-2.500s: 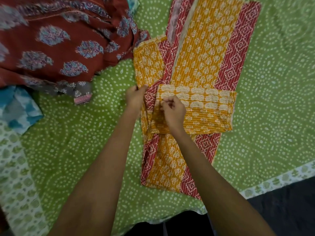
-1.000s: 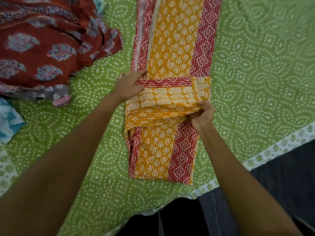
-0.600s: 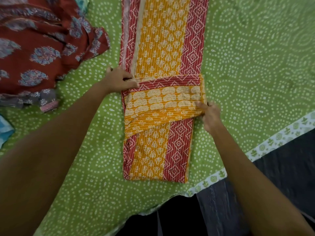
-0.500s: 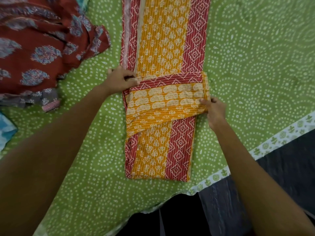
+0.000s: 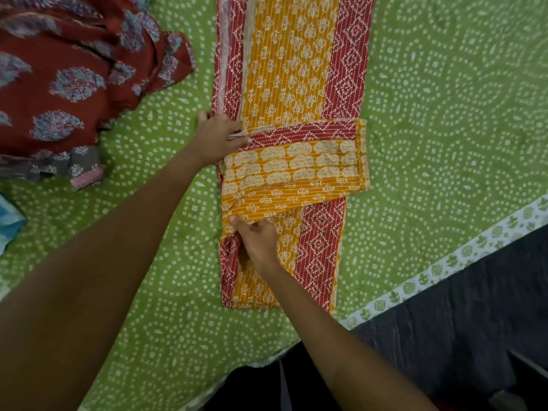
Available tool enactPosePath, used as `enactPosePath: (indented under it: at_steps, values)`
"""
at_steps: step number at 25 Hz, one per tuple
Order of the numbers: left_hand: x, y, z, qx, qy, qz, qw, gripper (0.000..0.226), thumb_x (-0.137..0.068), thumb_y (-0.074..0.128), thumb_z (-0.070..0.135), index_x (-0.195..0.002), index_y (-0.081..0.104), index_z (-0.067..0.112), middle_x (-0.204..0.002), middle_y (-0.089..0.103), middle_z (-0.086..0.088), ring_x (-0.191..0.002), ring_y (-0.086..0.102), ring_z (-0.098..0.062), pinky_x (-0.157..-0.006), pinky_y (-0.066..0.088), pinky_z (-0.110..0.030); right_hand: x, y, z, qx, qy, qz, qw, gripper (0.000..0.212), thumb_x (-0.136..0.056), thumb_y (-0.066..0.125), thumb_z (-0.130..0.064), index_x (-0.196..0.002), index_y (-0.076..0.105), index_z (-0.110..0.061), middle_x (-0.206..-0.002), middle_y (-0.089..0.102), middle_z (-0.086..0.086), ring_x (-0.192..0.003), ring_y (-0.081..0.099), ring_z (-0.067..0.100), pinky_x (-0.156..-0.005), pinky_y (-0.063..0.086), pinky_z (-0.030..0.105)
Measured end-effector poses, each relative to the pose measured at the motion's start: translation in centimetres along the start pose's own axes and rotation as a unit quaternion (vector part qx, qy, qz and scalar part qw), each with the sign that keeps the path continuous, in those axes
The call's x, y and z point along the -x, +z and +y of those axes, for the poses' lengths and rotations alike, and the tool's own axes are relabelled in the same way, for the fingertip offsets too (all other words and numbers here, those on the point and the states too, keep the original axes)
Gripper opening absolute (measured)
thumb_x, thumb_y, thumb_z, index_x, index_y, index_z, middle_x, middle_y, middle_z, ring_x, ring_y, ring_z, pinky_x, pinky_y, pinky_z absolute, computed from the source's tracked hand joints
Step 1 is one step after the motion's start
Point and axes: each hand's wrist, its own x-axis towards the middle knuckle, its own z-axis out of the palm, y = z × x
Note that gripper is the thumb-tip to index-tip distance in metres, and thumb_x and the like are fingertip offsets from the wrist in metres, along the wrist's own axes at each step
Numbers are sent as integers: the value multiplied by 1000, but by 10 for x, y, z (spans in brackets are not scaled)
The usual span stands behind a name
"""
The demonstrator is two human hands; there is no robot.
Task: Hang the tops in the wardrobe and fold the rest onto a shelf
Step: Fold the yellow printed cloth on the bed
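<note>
The garment [image 5: 292, 69] runs lengthwise away from its folded band [image 5: 296, 164]; left hand [image 5: 218, 137] pinches the band's far-left corner, right hand [image 5: 258, 244] flat just nearside

The yellow garment [image 5: 292, 69] runs off the top edge, its length perhaps mostly unseen.
</note>
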Motion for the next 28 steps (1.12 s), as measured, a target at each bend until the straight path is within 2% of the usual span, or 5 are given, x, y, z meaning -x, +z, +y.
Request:
enactPosePath:
  at_steps: [8, 15, 19, 22, 28]
  values:
    - [24, 6, 19, -102, 94, 97, 986, 35, -91, 53, 23, -124, 53, 14, -126, 55, -9, -118, 48, -23, -108, 24, -46, 2, -43, 28, 199, -177, -103, 958, 11, -89, 53, -6, -85, 63, -6, -83, 64, 3, -68, 57, 6, -66, 51, 16]
    - [85, 81, 10, -217, 226, -69, 947, 56, -96, 9, 47, -147, 3, 23, -155, -1, 1, -143, -5, -21, -114, -15, -36, 1, -184, 81, 731, -467, -182, 463, 99, -54, 77, -24, -141, 29, -23, -151, 28, 6, -139, 27, 29, -113, 22, 53]
    - [89, 68, 19, -66, 213, -112, 968, 46, -97, 27, 37, -141, 35, 24, -151, 20, 6, -143, 14, -20, -118, 11, -36, -13, -196, 53, 758, -484, -207, 385, 84, -52, 81, -22, -130, 50, -27, -140, 45, 1, -131, 41, 24, -114, 20, 52]
    - [83, 44, 29, 257, 24, -103, 961, 22, -92, 50, 6, -107, 66, 8, -120, 63, -13, -88, 63, -28, -71, 52, -20, -10, -166, 13, 659, -446, -255, 550, 28, -70, 69, -7, -95, 72, -19, -95, 73, 2, -91, 69, 18, -100, 46, 45]
    - [61, -2, 25, 612, -206, -89, 758, 58, -101, 18, 37, -84, 67, 11, -78, 72, 0, -77, 69, -13, -75, 55, -25, -45, -165, -119, 109, -193, -36, 974, 22, -94, 51, -16, -83, 64, -3, -73, 66, 1, -64, 63, 12, -60, 54, 28]
